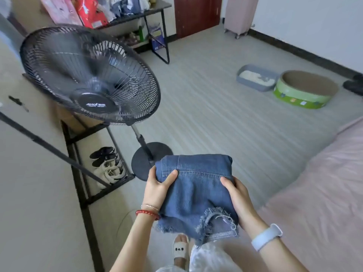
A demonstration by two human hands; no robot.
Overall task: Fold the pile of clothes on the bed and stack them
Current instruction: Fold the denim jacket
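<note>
Folded denim shorts (196, 185) held in air above floor (216, 114), left of pink bed (324, 193). Left hand (159, 188) and right hand (236, 194) grip opposite sides; thumbs on top, other fingers hidden beneath fabric. Frayed hem nearest camera; bed cut off at frame edge.

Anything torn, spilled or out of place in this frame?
The folded denim garment, held between the left hand and right hand, has frayed edges and a ragged hole near its lower end; it may be styling, not damage. It is held above the floor, beside the bed. Nothing is spilled.
</note>
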